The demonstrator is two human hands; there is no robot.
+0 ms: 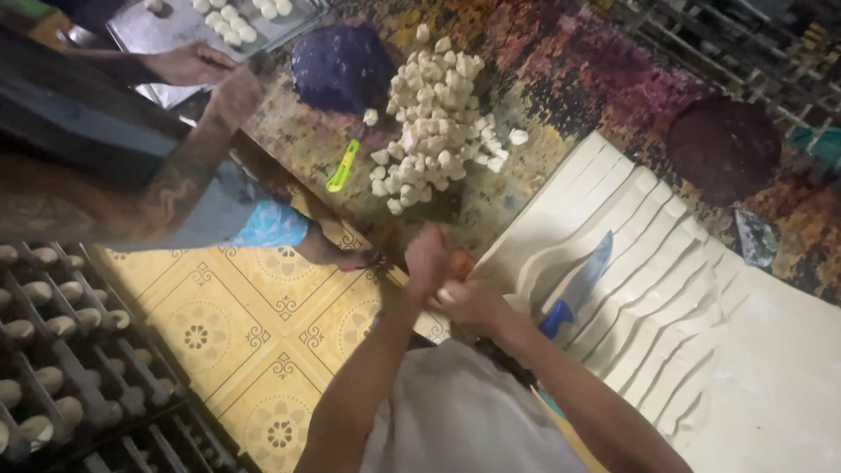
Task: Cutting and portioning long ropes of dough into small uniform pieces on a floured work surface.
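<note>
The left hand (pixel 427 258) and right hand (pixel 473 302) meet at the counter (pixel 543 79) edge, fingers curled in close around a small pale dough piece (pixel 448 295) pinched between them; the left hand sits just above it, the right cups it from below, and blur hides how tightly each closes. Just right of the hands lies a broad dough sheet (pixel 753 377), smooth, matte and off-white, sliced into long narrow strips that fan out in soft ridges. A knife (pixel 583 280) with a blue blade and blue handle rests flat on those strips, near the right hand but apart from it. Further up the counter, a heap of dough chunks (pixel 434 114), small, lumpy and floury, lies well apart from the hands. A second knife with a lime-green handle (pixel 342 165) lies beside the heap. The counter is mottled in brown, purple and yellow. Another person's hands (pixel 215 74) work at a metal tray (pixel 158 31) holding round dough balls (pixel 229 22). Below, the floor (pixel 254 342) shows glossy yellow patterned tiles.
</note>
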